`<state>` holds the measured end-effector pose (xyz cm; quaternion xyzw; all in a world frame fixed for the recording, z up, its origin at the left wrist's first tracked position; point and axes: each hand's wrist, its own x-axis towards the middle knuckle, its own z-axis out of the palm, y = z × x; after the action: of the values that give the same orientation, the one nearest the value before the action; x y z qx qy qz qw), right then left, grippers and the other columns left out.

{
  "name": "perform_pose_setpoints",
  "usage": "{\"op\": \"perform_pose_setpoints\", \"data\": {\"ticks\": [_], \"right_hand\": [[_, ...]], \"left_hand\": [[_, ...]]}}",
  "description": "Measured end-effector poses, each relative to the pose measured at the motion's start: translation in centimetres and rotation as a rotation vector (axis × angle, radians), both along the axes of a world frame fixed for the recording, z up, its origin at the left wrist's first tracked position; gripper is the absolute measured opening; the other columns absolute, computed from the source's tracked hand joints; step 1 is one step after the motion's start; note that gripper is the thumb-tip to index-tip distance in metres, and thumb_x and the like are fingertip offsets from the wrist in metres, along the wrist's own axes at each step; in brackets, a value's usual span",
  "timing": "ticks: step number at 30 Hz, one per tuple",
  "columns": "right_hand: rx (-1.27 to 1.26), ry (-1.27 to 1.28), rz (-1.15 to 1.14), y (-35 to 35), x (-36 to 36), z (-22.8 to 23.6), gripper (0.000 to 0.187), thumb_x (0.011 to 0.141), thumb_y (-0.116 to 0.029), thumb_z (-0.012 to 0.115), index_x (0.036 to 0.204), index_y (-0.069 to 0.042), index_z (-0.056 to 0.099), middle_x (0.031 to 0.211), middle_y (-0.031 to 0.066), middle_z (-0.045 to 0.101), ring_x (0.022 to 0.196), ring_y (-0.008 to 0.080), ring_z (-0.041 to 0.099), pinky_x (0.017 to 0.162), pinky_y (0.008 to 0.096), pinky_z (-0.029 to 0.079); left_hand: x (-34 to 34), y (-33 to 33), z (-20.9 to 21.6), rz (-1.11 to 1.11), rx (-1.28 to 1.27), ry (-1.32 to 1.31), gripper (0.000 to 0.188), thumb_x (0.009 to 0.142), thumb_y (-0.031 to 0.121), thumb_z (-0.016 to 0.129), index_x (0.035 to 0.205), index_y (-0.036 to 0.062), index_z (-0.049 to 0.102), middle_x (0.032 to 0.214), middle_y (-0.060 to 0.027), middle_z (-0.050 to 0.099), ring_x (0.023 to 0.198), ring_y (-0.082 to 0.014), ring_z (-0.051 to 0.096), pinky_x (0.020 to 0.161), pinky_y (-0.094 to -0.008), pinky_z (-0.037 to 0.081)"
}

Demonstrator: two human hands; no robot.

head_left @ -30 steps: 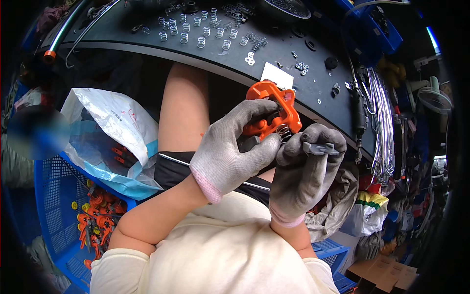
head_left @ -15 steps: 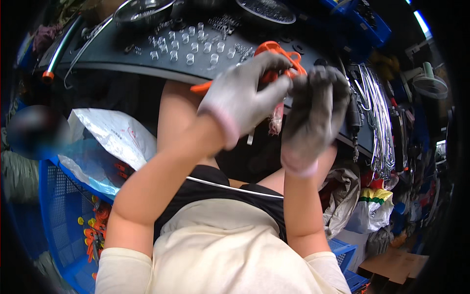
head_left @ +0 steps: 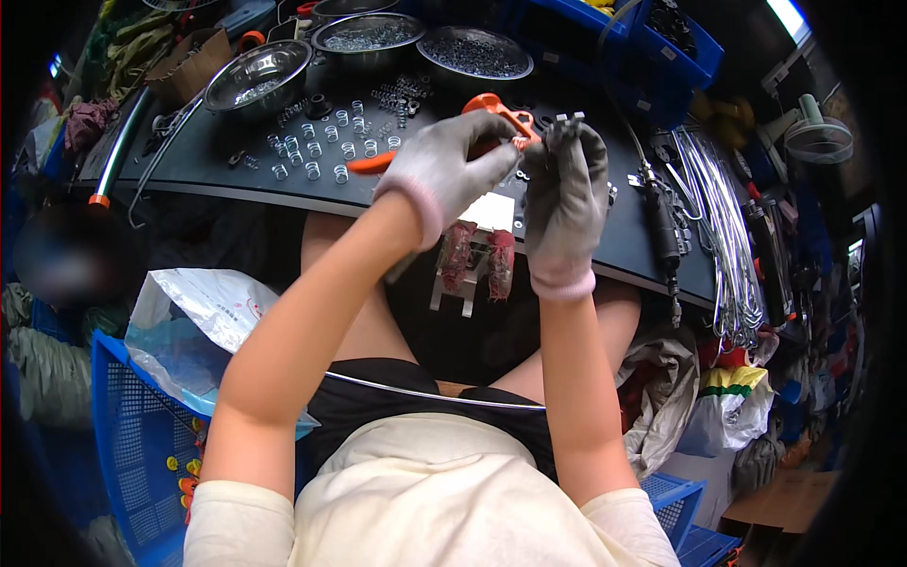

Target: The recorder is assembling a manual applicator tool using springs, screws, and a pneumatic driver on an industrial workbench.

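Observation:
My left hand (head_left: 448, 168), in a grey work glove with a pink cuff, is closed around an orange plastic part (head_left: 491, 106). That part has a rounded, looped end, and a long tongue juts out to the left below my hand. Close beside it, my right hand (head_left: 568, 203), in a dirtier glove, has its fingers pinched together. Small metal pieces (head_left: 570, 118) show at the right fingertips; their exact kind is too small to make out. Several coil springs (head_left: 313, 151) stand on the dark table (head_left: 227, 175) left of my hands.
Metal bowls of small parts (head_left: 475, 54) line the back of the table, with blue bins (head_left: 661, 57) behind. At right lie a power screwdriver (head_left: 664, 227) and bent metal rods (head_left: 723, 227). A metal fixture with red wrapped pieces (head_left: 458, 255) hangs at the front edge. A blue crate (head_left: 142, 425) stands at left.
The view has shifted, showing more of the tabletop and bowls. Both hands remain close together above the table edge. Small metal pieces now show at my right fingertips.

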<state>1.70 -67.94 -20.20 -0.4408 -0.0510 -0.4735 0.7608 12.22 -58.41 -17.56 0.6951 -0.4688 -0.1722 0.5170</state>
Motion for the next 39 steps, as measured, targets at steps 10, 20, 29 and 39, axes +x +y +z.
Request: {"op": "perform_pose_setpoints", "data": {"ticks": [10, 20, 29, 39], "right_hand": [[-0.244, 0.102, -0.120, 9.3, -4.8, 0.5, 0.020, 0.098, -0.007, 0.048, 0.117, -0.003, 0.045, 0.110, 0.0125, 0.061, 0.088, 0.0110, 0.061, 0.077, 0.0232, 0.050], [-0.975, 0.465, -0.514, 13.3, -9.7, -3.3, 0.042, 0.074, 0.008, 0.065, 0.114, -0.002, 0.057, 0.100, 0.0143, 0.061, 0.082, 0.0311, 0.062, 0.073, 0.0397, 0.051], [-0.299, 0.389, -0.270, 13.2, -11.2, -2.7, 0.030, 0.084, -0.004, 0.069, 0.102, -0.004, 0.045, 0.098, 0.0110, 0.055, 0.082, 0.0127, 0.055, 0.072, 0.0255, 0.049], [0.051, 0.460, -0.123, 12.0, -11.4, -2.9, 0.039, 0.079, -0.014, 0.078, 0.098, -0.007, 0.045, 0.090, 0.0049, 0.058, 0.079, 0.0088, 0.055, 0.072, 0.0216, 0.048]], "left_hand": [[-7.9, 7.6, -2.3, 0.109, -0.436, 0.599, 0.021, 0.088, 0.004, 0.061, 0.107, -0.0007, 0.067, 0.113, -0.0089, 0.060, 0.094, -0.0117, 0.061, 0.070, -0.0215, 0.050], [-10.6, 13.1, -5.5, 0.069, 0.003, 0.384, 0.026, 0.081, 0.010, 0.063, 0.106, 0.0057, 0.069, 0.113, -0.0124, 0.062, 0.103, -0.0211, 0.063, 0.085, -0.0295, 0.050], [-11.9, 12.8, -5.5, 0.086, -0.211, 0.793, 0.056, 0.092, 0.029, 0.060, 0.138, 0.0049, 0.039, 0.109, -0.0090, 0.058, 0.089, -0.0152, 0.058, 0.077, -0.0270, 0.050], [-12.6, 13.1, -3.4, -0.058, 0.035, 0.717, 0.046, 0.099, 0.030, 0.041, 0.133, -0.0005, 0.040, 0.100, -0.0088, 0.055, 0.072, -0.0096, 0.058, 0.060, -0.0238, 0.049]]}}
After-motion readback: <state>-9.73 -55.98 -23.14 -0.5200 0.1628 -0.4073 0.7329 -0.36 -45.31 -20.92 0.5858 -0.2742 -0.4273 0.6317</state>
